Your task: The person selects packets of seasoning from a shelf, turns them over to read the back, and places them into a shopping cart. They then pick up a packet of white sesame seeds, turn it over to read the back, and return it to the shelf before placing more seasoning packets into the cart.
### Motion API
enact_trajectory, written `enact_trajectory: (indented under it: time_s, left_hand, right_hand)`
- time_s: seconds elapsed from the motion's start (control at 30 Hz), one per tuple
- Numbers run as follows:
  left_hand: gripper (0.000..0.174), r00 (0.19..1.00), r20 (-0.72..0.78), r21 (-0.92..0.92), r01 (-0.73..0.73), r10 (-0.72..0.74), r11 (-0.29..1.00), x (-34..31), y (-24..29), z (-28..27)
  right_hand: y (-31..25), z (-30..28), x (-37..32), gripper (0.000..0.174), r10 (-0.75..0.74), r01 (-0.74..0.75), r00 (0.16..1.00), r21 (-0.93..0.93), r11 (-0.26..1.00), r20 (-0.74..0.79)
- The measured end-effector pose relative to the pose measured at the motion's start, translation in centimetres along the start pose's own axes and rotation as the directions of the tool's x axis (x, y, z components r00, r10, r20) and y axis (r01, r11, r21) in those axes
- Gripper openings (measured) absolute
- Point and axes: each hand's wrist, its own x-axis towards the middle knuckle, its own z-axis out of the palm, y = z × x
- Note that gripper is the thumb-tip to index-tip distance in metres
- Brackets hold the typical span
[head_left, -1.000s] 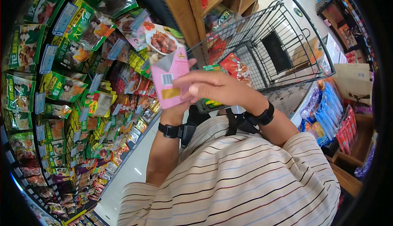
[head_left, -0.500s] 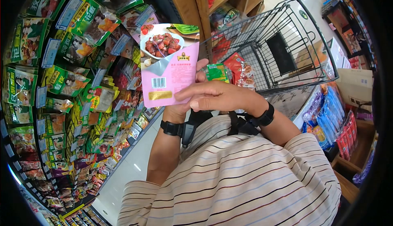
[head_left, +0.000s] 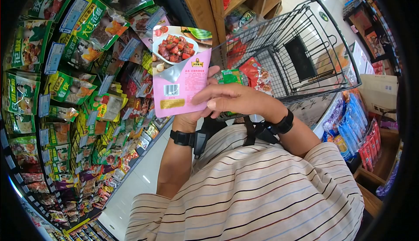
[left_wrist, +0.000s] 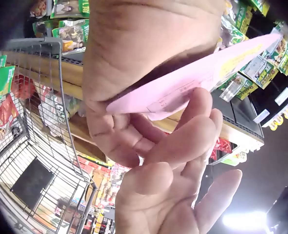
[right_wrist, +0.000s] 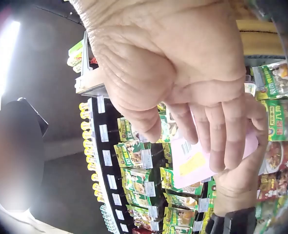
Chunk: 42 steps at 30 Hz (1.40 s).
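A pink packet with a picture of a meat dish at its top faces up, its printed side and barcode showing in the head view. My left hand holds it from behind and below, mostly hidden by it. In the left wrist view, that hand has its fingers curled beneath the packet. My right hand touches the packet's lower right with outstretched fingers. The right wrist view shows these fingers lying over the packet.
Hanging packets with price tags fill the rack at the left. A wire cart stands ahead to the right, holding a red packet and a green one. Wooden shelving rises between them; bagged goods sit at the right.
The pink packet has turned from a slant to face the head camera more squarely, shifting slightly right in the last half second. Both hands keep their contact with it.
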Motion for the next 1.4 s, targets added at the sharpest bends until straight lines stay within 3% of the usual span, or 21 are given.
enact_trajectory:
  time_s: [0.07, 0.13, 0.17, 0.23, 0.27, 0.4, 0.43, 0.5, 0.6, 0.8, 1.4]
  left_hand:
    - [0.062, 0.981, -0.155, 0.083, -0.107, 0.119, 0.991, -0.1, 0.1, 0.0]
    - [0.060, 0.889, -0.368, 0.148, -0.234, 0.274, 0.961, -0.1, 0.0, 0.6]
    - [0.053, 0.900, -0.332, 0.256, -0.201, 0.281, 0.946, -0.6, 0.1, -0.5]
    - [0.041, 0.840, -0.410, 0.462, -0.145, 0.356, 0.875, 0.3, 0.9, -0.3]
    - [0.036, 0.821, -0.410, 0.519, -0.148, 0.397, 0.842, 0.3, 1.0, -0.7]
    - [0.023, 0.765, -0.405, 0.688, -0.106, 0.501, 0.718, -0.5, 1.8, -2.5]
    - [0.020, 0.757, -0.404, 0.718, -0.085, 0.514, 0.690, -0.7, 2.1, -2.7]
    - [0.021, 0.756, -0.418, 0.688, -0.098, 0.503, 0.719, -0.9, 2.3, -2.7]
    - [0.024, 0.748, -0.428, 0.661, -0.123, 0.507, 0.740, -0.9, 2.6, -1.8]
    - [0.026, 0.714, -0.435, 0.657, -0.166, 0.549, 0.736, -0.8, 2.8, -2.3]
    - [0.016, 0.667, -0.495, 0.652, -0.139, 0.557, 0.745, -1.3, 6.6, -8.3]
  right_hand:
    - [-0.1, -0.4, 0.1, 0.046, 0.022, -0.020, 0.999, 0.054, 0.998, -0.044]
    - [-0.1, -1.0, 0.1, 0.049, 0.054, -0.038, 0.993, 0.141, 0.989, -0.109]
    - [0.0, -1.4, 0.1, 0.051, 0.054, -0.032, 0.985, 0.132, 0.991, -0.165]
    - [0.1, -2.1, 0.1, 0.055, 0.049, -0.019, 0.960, 0.111, 0.994, -0.275]
    - [1.1, -2.3, 0.4, 0.063, 0.063, -0.031, 0.901, 0.082, 0.996, -0.430]
    - [0.8, -2.9, 0.8, 0.059, 0.107, -0.128, 0.815, 0.003, 0.992, -0.569]
    - [1.2, -3.3, 1.0, 0.055, 0.106, -0.112, 0.834, 0.023, 0.994, -0.542]
    - [2.2, -4.2, 1.5, 0.048, 0.103, -0.082, 0.868, 0.064, 0.995, -0.486]
    - [2.0, -3.9, 2.0, 0.040, 0.161, -0.071, 0.840, 0.190, 0.979, -0.517]
    - [4.1, -5.2, 3.3, 0.032, 0.244, -0.173, 0.797, 0.179, 0.969, -0.553]
    - [7.4, -6.7, 8.3, 0.034, 0.285, -0.201, 0.813, 0.214, 0.956, -0.508]
